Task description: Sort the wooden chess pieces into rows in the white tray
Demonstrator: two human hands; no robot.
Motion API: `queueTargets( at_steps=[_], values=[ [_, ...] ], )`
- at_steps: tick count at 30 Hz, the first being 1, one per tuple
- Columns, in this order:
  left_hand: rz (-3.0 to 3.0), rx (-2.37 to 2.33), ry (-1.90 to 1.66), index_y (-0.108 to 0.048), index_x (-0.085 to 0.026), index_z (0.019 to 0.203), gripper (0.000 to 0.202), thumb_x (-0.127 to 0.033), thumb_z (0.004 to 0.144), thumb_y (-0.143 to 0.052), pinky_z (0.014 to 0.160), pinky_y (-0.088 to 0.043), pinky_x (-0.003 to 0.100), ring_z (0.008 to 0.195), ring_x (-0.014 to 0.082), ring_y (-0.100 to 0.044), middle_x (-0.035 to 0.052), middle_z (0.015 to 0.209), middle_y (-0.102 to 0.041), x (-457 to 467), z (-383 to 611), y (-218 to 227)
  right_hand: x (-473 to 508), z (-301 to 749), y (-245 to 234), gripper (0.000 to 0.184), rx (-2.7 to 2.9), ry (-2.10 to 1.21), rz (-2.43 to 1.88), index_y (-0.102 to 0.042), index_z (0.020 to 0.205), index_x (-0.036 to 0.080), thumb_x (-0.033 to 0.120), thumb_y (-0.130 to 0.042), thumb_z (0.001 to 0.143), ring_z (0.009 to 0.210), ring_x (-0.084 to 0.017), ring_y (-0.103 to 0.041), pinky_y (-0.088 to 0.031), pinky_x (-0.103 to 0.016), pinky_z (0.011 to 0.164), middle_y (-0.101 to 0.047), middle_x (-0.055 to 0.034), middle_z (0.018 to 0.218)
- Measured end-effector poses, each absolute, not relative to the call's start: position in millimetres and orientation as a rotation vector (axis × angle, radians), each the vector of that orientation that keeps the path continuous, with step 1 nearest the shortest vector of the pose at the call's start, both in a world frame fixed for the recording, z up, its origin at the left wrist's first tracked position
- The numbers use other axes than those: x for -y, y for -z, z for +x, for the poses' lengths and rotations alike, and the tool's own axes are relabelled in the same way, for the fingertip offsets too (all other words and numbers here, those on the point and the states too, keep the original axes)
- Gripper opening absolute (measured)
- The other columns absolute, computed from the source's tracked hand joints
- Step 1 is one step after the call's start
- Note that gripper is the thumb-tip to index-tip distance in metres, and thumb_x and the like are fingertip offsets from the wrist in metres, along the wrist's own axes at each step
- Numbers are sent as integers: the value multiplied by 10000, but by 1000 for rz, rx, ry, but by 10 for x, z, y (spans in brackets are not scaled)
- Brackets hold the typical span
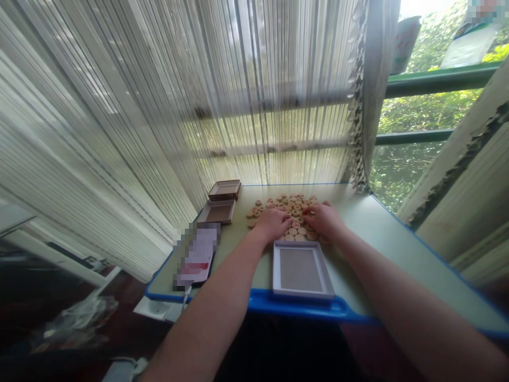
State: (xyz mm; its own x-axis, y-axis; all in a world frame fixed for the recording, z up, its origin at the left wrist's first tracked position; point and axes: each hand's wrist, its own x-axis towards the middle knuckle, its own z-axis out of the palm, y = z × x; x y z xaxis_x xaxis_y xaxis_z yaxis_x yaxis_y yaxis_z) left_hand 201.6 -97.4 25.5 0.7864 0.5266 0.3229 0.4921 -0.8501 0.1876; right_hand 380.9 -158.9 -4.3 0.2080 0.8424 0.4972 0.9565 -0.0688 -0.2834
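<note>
Many round wooden Chinese chess pieces (292, 231) lie in a loose cluster on a pale table, some with marked faces and others plain side up. My left hand (274, 223) rests at the cluster's left part, fingers stretched over the pieces and touching some. On the right side, my right hand (324, 218) reaches in with its fingers slightly apart, their tips against the pieces. Neither hand shows a piece lifted. Just in front of the cluster, near my body, sits a shallow white box tray (331, 284) with a grey bottom.
Two shallow boxes, a brown-edged one (225, 190) and a lighter one (217, 212), stand at the table's back left. A phone (199, 254) with a white cable lies at the left edge. String curtains (258, 79) hang behind the blue-rimmed table (397, 254).
</note>
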Motion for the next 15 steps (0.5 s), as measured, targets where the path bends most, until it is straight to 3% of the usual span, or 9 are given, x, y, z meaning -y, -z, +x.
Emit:
queueTargets(
  at_steps=[6, 10, 15],
  values=[
    [2900, -844, -554, -707, -212, 885, 342, -399, 846, -423, 881, -395, 319, 926, 212, -540, 49, 940, -674, 989, 2018, -272, 1610, 3782, -4, 224, 1677, 241, -1917, -714, 823, 261, 382, -531, 777, 839, -252, -548, -433, -354, 702, -692, -56, 754],
    [2916, -838, -561, -708, -203, 863, 346, -396, 846, -421, 877, -402, 325, 916, 213, -544, 55, 929, -672, 988, 2022, -275, 1592, 3774, 1, 264, 1633, 214, -1935, -678, 973, 244, 304, -484, 804, 877, -235, -556, -432, -323, 716, -692, -57, 765],
    [2946, -847, -540, -703, -211, 859, 349, -393, 852, -406, 874, -409, 315, 913, 202, -546, 36, 928, -672, 982, 2025, -272, 1589, 3778, -12, 268, 1654, 188, -1986, -682, 956, 223, 294, -475, 801, 906, -224, -550, -418, -305, 755, -706, -47, 848]
  ],
)
